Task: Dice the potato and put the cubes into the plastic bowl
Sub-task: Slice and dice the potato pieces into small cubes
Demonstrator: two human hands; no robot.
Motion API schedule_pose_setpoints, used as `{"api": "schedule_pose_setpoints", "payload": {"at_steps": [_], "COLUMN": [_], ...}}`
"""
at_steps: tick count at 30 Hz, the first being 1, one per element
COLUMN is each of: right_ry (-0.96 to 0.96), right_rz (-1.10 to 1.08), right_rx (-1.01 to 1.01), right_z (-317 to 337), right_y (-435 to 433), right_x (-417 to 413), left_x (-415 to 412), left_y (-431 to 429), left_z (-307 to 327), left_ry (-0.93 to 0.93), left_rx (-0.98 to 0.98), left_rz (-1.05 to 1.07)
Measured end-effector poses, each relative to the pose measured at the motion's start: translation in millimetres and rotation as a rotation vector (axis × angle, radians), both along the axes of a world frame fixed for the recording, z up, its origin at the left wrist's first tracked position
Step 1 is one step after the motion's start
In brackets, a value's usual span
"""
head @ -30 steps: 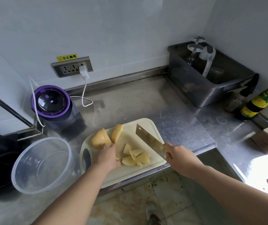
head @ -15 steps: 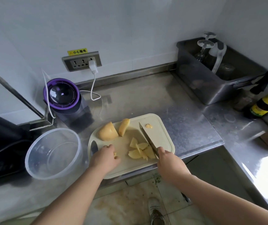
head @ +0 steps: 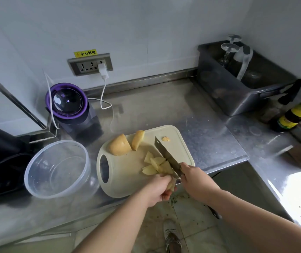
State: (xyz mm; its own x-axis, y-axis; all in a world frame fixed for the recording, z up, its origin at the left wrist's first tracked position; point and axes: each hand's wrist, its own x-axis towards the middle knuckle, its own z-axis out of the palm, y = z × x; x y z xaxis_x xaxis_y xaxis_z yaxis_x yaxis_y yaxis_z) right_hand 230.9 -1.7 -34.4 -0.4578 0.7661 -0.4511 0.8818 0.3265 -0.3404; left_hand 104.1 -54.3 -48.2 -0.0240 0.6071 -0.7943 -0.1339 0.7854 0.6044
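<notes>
Far left, lower half: clear plastic bowl (head: 40, 179) upright on the steel counter (head: 164, 106), just beside the cutting board's handle end. Above it, upper left: purple-lidded appliance (head: 66, 103), with a wall socket (head: 90, 64) behind it and a white plug (head: 103, 70) in the socket.

Centre: cream cutting board (head: 126, 172) at the counter's near edge. On its far part lie a big potato chunk (head: 119, 145) and a wedge (head: 137, 139), touching or nearly so. A small scrap (head: 166, 138) lies right of them.

Potato pieces (head: 155, 164) are piled at the board's near right, against the cleaver (head: 166, 156) blade. The blade stands edge down on the board.

Left hand (head: 159, 189) at the near board edge, fingers curled round a few potato pieces. Right hand (head: 195, 179) clenched on the cleaver handle; handle mostly hidden.

Upper right: grey tub (head: 237, 103) holding upturned glasses. Far right edge: dark bottle (head: 297, 114) with a yellow-green label.
</notes>
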Motion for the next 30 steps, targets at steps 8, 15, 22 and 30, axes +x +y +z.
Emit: {"api": "schedule_pose_setpoints", "payload": {"at_steps": [8,15,22,30], "right_ry": [0.050,0.054,0.070,0.078], "right_rz": [0.054,0.124,0.033,-0.063], "right_rx": [-0.039,-0.022,0.029,0.034], "right_z": [-8.8,-9.8,8.2,13.3], "right_y": [-11.1,-23.2,-6.5,25.5], "right_x": [-19.3,-43.8,-16.9,19.5], "left_x": [-23.8,-60.2,-61.6,-38.1], "left_y": [-10.4,-30.5,-18.1,60.6], "left_z": [1.7,0.5,17.4,6.4], "left_ry": [-0.007,0.063,-0.066,0.491], "left_rx": [-0.006,-0.036,-0.014,0.154], "left_rz": [0.139,0.132,0.048,-0.300]}}
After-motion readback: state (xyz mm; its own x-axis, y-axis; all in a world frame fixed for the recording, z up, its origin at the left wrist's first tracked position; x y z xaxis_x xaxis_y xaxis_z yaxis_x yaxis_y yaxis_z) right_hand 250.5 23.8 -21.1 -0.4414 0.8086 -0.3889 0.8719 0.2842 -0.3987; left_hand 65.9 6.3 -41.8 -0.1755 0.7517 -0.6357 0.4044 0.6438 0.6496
